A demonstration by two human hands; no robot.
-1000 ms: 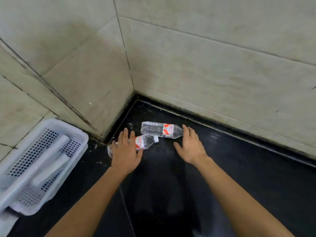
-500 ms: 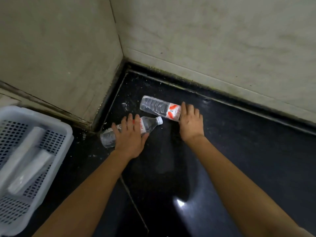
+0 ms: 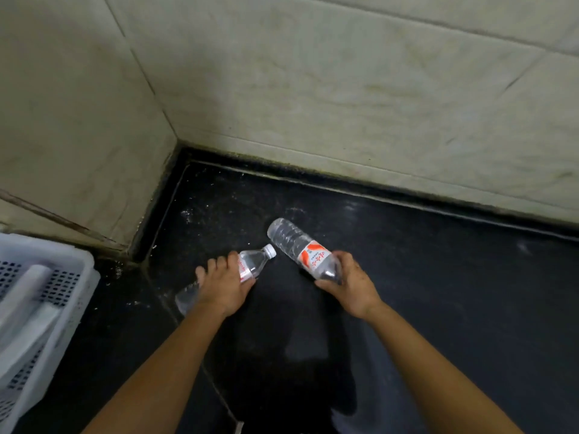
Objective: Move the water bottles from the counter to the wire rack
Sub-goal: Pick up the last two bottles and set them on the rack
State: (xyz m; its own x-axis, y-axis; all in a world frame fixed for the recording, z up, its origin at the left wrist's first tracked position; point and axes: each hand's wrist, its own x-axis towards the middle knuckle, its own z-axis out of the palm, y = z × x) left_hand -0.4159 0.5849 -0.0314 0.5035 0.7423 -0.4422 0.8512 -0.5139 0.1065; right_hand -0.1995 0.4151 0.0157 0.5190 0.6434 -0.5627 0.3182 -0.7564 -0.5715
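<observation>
Two clear water bottles with red-and-white labels are over the black counter near the wall corner. My left hand is wrapped around the middle of the left bottle, whose white cap points up and right; its base sticks out below my wrist. My right hand grips the neck end of the right bottle, whose base points up and left. The bottle's cap is hidden in my palm. No wire rack is in view.
A white perforated plastic basket holding long white objects sits at the left edge. Beige tiled walls meet in a corner behind the bottles. White crumbs speckle the counter near the corner.
Both hands have closed around the bottles. The right bottle has swung so its base points away and it looks raised; the left bottle has tilted cap-up. The view shifted closer.
</observation>
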